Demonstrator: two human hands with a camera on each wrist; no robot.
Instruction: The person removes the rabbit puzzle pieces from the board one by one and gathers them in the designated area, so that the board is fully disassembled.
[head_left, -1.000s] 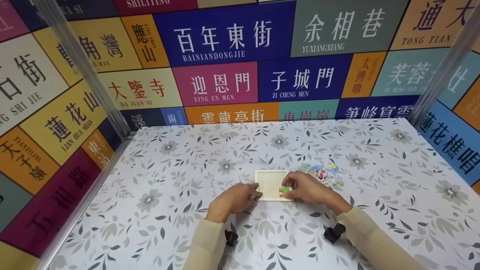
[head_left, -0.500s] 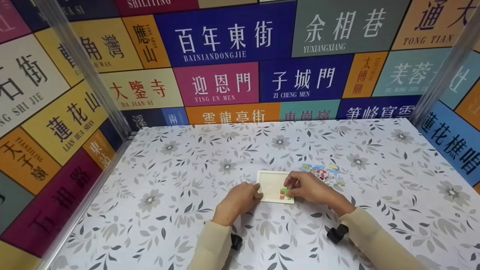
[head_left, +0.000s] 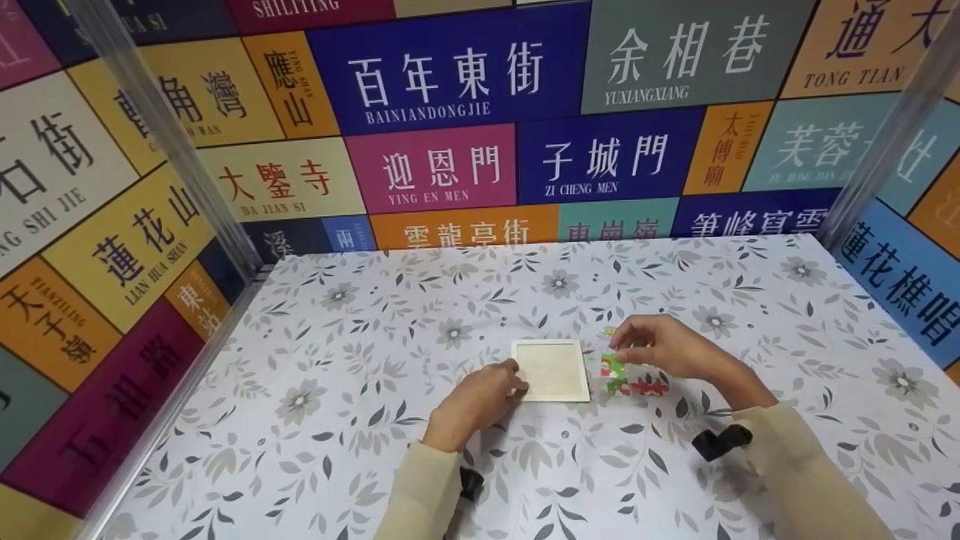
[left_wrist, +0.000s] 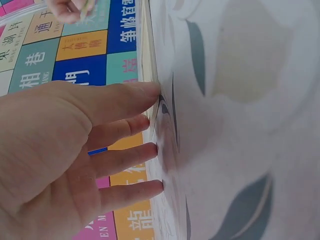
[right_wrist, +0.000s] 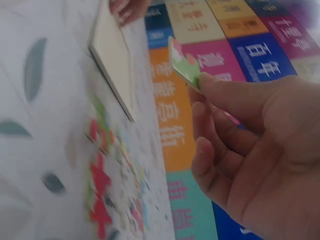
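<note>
A shallow wooden puzzle tray (head_left: 586, 375) with a pale rim lies flat on the table, bare inside. At its left edge, my left hand (head_left: 480, 401) rests with the fingertips at the rim. The left wrist view shows the thumb and fingers (left_wrist: 130, 192) extended, tips down at the surface. To the right of the tray, my right hand (head_left: 675, 346) pinches a puzzle piece (right_wrist: 184, 65) between thumb and index finger, raised above the table. That piece is flat, green with red and white print. Below the right hand lie several loose puzzle pieces (right_wrist: 100, 185), partly hidden by it in the head view.
The table wears a white cloth (head_left: 375, 450) with grey leaves and flowers. Behind it stands a wall of coloured sign panels (head_left: 442, 169). Clear upright posts (head_left: 885, 142) rise at the back corners.
My right hand has lifted the green puzzle piece out of the tray's lower right corner and moved right, over the loose pieces. My left hand stays at the tray's left edge.
</note>
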